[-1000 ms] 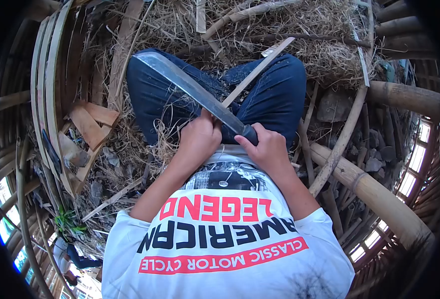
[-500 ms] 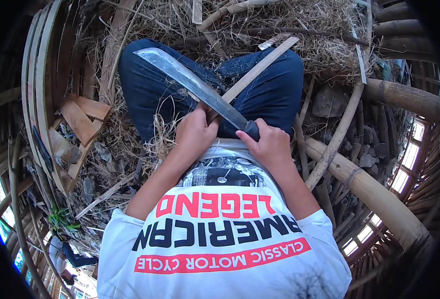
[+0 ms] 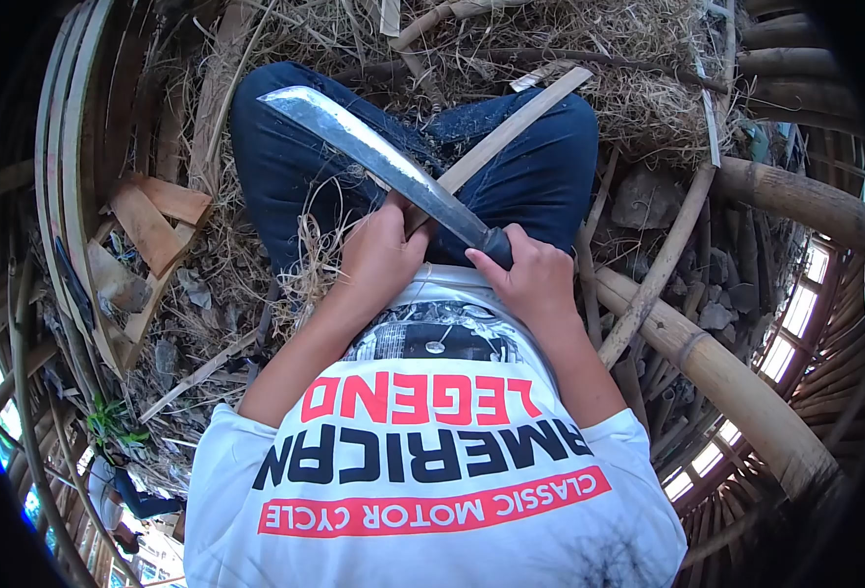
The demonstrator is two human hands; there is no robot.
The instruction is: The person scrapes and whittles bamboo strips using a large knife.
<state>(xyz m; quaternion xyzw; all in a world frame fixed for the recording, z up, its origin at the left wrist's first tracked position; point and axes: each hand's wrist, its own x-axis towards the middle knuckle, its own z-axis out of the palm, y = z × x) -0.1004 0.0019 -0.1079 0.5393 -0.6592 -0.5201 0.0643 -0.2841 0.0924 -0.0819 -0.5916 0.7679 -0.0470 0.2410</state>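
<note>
My right hand [image 3: 530, 268] is closed around the black handle of a machete [image 3: 373, 156]. Its long blade slants up to the left, over my lap, and crosses on top of a flat wooden strip [image 3: 516, 130]. The strip's lower end is in my left hand [image 3: 383, 242], whose fingers are wrapped round it just below the blade. From there the strip runs up to the right across my dark trousers. Thin curled shavings [image 3: 320, 255] lie beside my left wrist.
Long curved wooden slats [image 3: 65, 147] stand at the left, near cut wood blocks [image 3: 148, 230]. Thick bamboo poles [image 3: 716, 377] and stones [image 3: 648, 200] are at the right. Shavings [image 3: 638, 98] cover the ground ahead. A person [image 3: 123, 495] shows at the lower left.
The view has shifted slightly. The machete blade lies a little differently over the strip, with its tip slightly higher and farther left. Both hands keep their hold.
</note>
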